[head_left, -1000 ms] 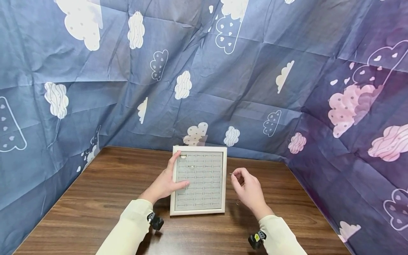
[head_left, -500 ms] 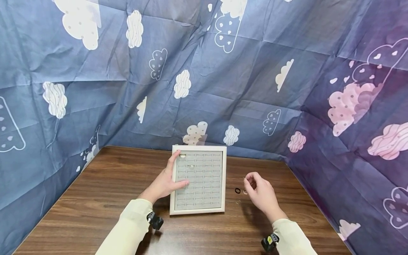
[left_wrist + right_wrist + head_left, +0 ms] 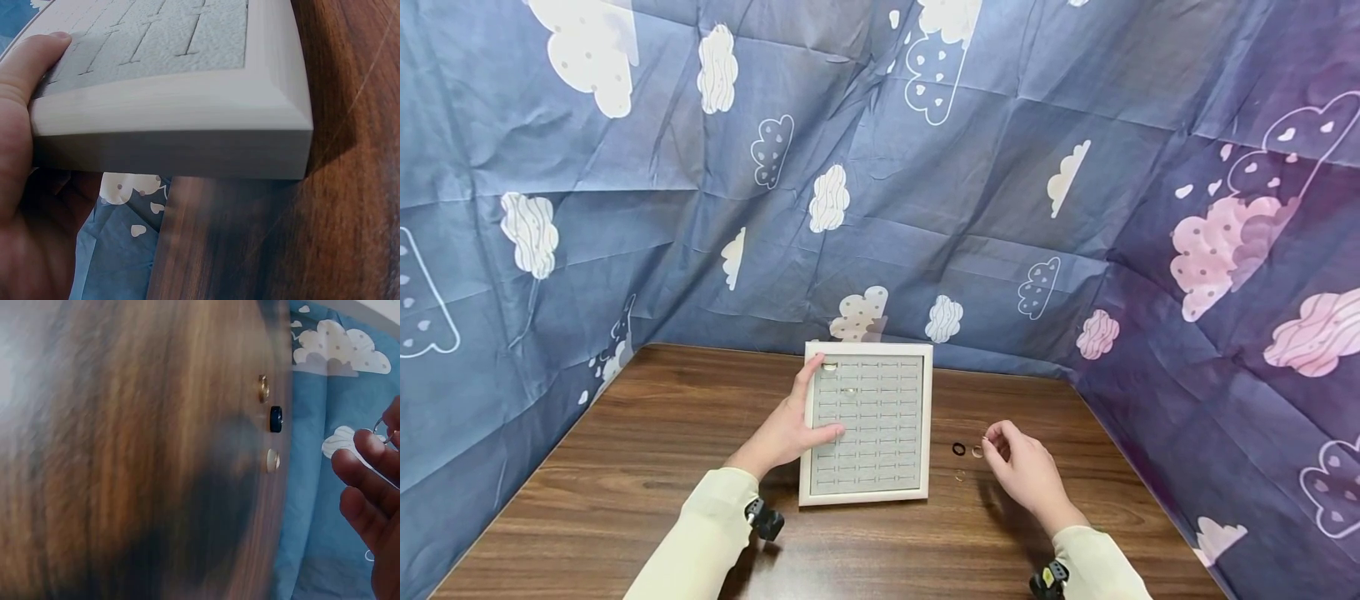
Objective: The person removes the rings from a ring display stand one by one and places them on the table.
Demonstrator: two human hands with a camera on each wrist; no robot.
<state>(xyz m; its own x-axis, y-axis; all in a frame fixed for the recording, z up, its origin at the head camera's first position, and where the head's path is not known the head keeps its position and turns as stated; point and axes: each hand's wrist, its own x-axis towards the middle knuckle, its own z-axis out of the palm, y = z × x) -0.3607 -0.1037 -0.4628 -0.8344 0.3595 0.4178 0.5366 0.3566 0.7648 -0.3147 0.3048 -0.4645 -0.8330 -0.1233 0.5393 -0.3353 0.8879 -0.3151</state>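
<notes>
Wooden table (image 3: 625,467); blue cloud-print fabric backdrop (image 3: 925,167) draped behind and along both sides

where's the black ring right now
In the head view the black ring lies on the wooden table, right of the ring tray, beside a gold ring and just left of the right hand.

right hand (image 3: 375,506) cut off, table (image 3: 125,456) blurred
</notes>
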